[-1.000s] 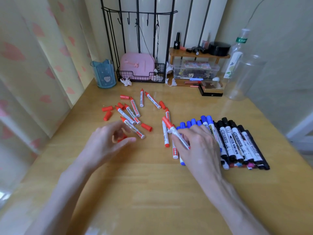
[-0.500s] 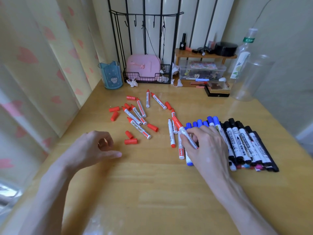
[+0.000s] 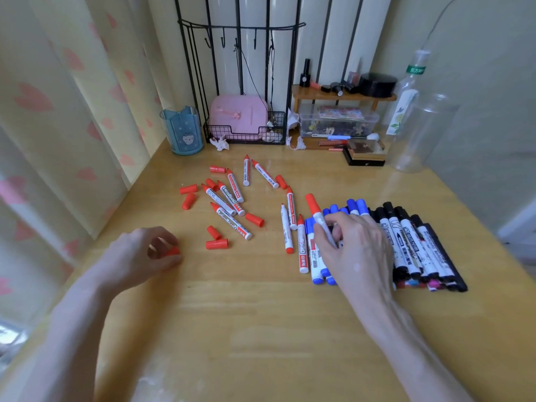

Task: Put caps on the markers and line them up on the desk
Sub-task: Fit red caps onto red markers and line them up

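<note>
Here, left hand (image 3: 139, 253) pinching red cap (image 3: 173, 251), right hand (image 3: 356, 250) gripping red marker (image 3: 314, 208)

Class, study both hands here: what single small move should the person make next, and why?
Probably lay the capped red marker in the right hand down beside the blue markers: it is capped and over the row's left end, while the left hand pinches a red cap for the next one.
</note>
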`<state>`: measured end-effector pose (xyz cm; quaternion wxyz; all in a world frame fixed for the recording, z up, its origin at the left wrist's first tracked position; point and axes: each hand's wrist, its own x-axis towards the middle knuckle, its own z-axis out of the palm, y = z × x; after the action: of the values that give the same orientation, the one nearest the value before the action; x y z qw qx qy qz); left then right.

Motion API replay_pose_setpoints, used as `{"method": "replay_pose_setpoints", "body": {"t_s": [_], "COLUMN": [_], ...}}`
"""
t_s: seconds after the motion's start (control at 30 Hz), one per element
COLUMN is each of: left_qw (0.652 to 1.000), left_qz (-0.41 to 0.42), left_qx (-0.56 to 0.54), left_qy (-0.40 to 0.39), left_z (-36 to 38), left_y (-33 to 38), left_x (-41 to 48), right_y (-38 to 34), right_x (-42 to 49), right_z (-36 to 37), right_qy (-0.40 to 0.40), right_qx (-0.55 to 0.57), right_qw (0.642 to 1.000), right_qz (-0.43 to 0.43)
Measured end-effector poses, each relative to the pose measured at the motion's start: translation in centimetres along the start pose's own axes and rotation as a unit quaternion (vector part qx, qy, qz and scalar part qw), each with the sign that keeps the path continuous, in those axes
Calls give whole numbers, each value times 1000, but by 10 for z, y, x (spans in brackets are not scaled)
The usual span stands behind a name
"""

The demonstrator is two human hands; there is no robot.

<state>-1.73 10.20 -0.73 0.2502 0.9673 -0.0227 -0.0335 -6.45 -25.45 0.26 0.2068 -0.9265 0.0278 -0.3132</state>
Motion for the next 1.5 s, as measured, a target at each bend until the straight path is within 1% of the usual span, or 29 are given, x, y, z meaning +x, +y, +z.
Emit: {"method": "replay_pose_setpoints", "body": {"t_s": [0.1, 0.17, 0.2, 0.27, 0.33, 0.37, 0.43, 0.5, 0.63, 0.77, 0.83, 0.93, 1.07, 1.2, 1.3, 1.4, 1.5], "left_qw": [1000, 998, 995, 982, 959, 947, 932, 926, 919, 908, 904, 903, 920, 933, 927, 922, 918], "left_qz": [1, 33, 56, 100, 132, 148, 173, 179, 180, 170, 169, 155, 129, 116, 130, 135, 144], "left_qx": [15, -8, -34, -130, -245, -281, -317, -333, -351, -382, -394, -400, -370, -340, -352, -362, -368], "left_qy": [17, 49, 71, 94, 64, 44, 19, 8, 4, -1, 2, 1, 7, -1, -3, 25, 34], "left_z": [2, 4, 7, 18, 34, 42, 58, 68, 76, 78, 76, 71, 63, 57, 49, 41, 39], "left_y": [3, 11, 19, 48, 87, 105, 133, 148, 161, 156, 150, 139, 115, 90, 76, 64, 59], "left_x": [-1, 0, 1, 6, 10, 11, 15, 20, 24, 20, 17, 16, 14, 8, 3, 5, 8], "right_y": [12, 22, 27, 35, 39, 41, 45, 50, 58, 56, 47, 28, 7, -6, -17, -29, -38], "right_x": [10, 17, 19, 21, 21, 21, 22, 22, 25, 26, 25, 18, 9, 7, 11, 16, 19], "right_z": [-9, -15, -18, -21, -22, -23, -26, -27, -31, -34, -31, -19, 3, 25, 37, 46, 52], "right_qy": [23, 26, 23, 11, -2, -4, -3, -3, -8, 25, 33, 9, -31, -64, -99, -129, -142], "right_qx": [-14, -35, -41, -54, -67, -71, -74, -74, -76, -73, -48, 0, 27, -38, -104, -172, -200], "right_qw": [998, 995, 993, 991, 989, 987, 986, 985, 987, 989, 994, 1000, 998, 994, 985, 974, 968], "right_qz": [52, 91, 104, 120, 134, 142, 151, 153, 142, 122, 88, 25, -39, -80, -93, -72, -45]}}
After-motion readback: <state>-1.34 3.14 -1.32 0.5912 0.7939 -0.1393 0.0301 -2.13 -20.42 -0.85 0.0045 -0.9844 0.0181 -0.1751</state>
